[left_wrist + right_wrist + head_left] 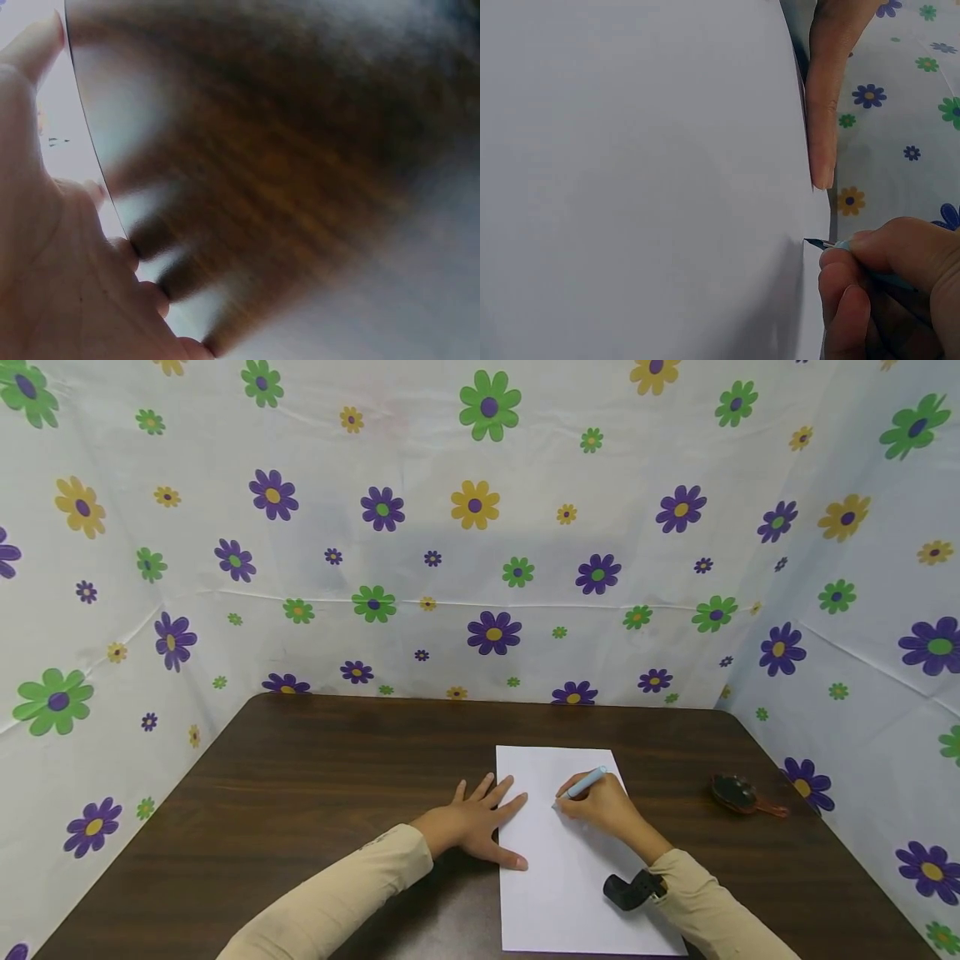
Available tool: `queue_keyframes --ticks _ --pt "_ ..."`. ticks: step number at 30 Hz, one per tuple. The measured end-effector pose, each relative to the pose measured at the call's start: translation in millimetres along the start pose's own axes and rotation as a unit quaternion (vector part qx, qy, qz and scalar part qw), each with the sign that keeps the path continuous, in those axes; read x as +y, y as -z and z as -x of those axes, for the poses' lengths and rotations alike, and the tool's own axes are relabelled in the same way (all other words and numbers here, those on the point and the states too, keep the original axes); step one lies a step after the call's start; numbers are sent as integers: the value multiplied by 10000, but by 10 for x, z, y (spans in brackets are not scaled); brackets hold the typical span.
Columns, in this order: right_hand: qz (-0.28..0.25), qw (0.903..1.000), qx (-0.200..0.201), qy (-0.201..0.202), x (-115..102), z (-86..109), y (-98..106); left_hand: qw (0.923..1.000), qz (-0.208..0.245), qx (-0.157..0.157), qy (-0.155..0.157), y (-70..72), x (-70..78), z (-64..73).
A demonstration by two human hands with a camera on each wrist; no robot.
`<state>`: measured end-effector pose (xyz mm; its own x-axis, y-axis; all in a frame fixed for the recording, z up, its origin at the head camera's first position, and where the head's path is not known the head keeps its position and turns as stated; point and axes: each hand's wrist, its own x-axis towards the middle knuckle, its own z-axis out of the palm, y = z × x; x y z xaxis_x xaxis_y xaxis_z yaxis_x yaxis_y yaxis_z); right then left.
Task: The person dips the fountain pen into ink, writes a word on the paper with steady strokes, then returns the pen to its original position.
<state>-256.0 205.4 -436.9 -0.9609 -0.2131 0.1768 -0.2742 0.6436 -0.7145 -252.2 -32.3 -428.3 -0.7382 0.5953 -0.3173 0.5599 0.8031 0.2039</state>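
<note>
A white sheet of paper (555, 902) lies on the dark wooden table. My left hand (476, 825) rests flat at its left edge, fingers spread, with fingertips and thumb on the sheet; the left wrist view shows the palm (67, 277) close to the tabletop. Between the thumb and fingers of my right hand (603, 808) is a slim light-blue pen (587, 782), tilted, its tip down at the upper middle of the paper. The right wrist view shows the pen's dark pointed tip (816, 242) at the paper, with most of the barrel hidden by the fingers.
A dark oval object with a reddish-brown handle (742, 795), perhaps a hand mirror, lies at the table's right side. A black device (633, 889) is strapped to my right wrist above the paper. Flower-patterned white cloth (420, 527) hangs behind and beside the table.
</note>
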Motion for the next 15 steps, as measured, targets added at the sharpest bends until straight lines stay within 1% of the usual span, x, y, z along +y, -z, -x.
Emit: queue_keyframes --ticks 9,15 --pt "42 10000 48 -53 62 20 36 10000 11 1 -20 9 28 15" --pt "149 9996 84 -203 77 30 76 10000 9 26 -3 13 22 21"
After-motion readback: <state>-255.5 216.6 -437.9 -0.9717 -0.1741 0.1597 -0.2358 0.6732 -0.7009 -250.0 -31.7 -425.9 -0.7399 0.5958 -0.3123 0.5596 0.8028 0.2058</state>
